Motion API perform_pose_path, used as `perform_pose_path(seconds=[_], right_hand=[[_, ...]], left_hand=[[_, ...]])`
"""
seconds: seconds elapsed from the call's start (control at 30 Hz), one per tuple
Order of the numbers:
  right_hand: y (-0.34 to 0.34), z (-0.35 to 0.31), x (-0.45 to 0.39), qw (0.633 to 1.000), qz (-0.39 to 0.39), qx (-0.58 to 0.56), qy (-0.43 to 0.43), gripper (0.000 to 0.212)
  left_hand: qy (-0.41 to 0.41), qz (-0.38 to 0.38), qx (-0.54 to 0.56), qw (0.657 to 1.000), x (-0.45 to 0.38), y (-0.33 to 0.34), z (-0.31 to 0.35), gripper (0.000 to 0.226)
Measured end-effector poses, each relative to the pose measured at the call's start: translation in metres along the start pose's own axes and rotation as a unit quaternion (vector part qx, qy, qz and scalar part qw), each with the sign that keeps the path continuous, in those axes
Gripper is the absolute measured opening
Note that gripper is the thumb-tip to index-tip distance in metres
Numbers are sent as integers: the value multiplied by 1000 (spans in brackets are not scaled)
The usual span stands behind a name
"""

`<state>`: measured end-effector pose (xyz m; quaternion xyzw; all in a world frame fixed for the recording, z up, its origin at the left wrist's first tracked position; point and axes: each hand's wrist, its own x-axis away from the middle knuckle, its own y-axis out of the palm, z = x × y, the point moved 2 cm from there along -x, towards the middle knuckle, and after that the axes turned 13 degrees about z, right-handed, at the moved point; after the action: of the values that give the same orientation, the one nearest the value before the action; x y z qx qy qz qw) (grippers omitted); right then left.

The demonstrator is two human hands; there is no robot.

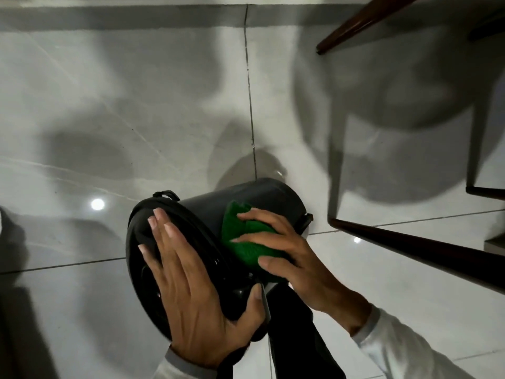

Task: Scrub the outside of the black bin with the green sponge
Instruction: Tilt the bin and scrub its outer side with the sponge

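The black bin (262, 198) is tilted over the tiled floor with its lid end turned toward me and its base pointing away to the right. My left hand (191, 291) lies flat across the lid, its thumb hooked around the rim, holding the bin steady. The green sponge (240, 236) is pressed against the bin's outer side wall under my right hand (289, 250), whose fingers are spread over it. Part of the sponge is hidden beneath those fingers.
Dark wooden chair legs (410, 242) cross the right side, and another leg (363, 20) slants in at the top right. The glossy white tiled floor (123, 119) spreads to the left and beyond the bin. A dark trouser leg (295, 332) shows beneath the bin.
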<state>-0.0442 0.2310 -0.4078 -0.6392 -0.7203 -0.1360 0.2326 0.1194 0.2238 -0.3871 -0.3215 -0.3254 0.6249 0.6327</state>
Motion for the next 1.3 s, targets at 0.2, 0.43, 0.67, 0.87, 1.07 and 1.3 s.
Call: perform_pose_path(seconds=[0.2, 0.43, 0.67, 0.87, 1.07, 1.3], right_hand=[[-35, 67, -11, 981, 167, 82, 59, 35], [-29, 66, -131, 932, 192, 171, 255, 28], [20, 12, -59, 993, -14, 93, -75, 43], [-52, 117, -86, 947, 203, 206, 140, 36], [-74, 122, -94, 909, 274, 236, 206, 32], [-107, -23, -118, 908, 407, 102, 18, 43]], left_hand=[[-14, -5, -7, 1000, -8, -6, -8, 118], [39, -6, -47, 998, 6, 4, 6, 108], [-11, 1, -17, 1000, -4, -7, -6, 117], [121, -1, -26, 992, 3, 1, 0, 66], [247, -13, 20, 969, -19, 11, 16, 27], [36, -61, -3, 997, -132, 13, 19, 44]])
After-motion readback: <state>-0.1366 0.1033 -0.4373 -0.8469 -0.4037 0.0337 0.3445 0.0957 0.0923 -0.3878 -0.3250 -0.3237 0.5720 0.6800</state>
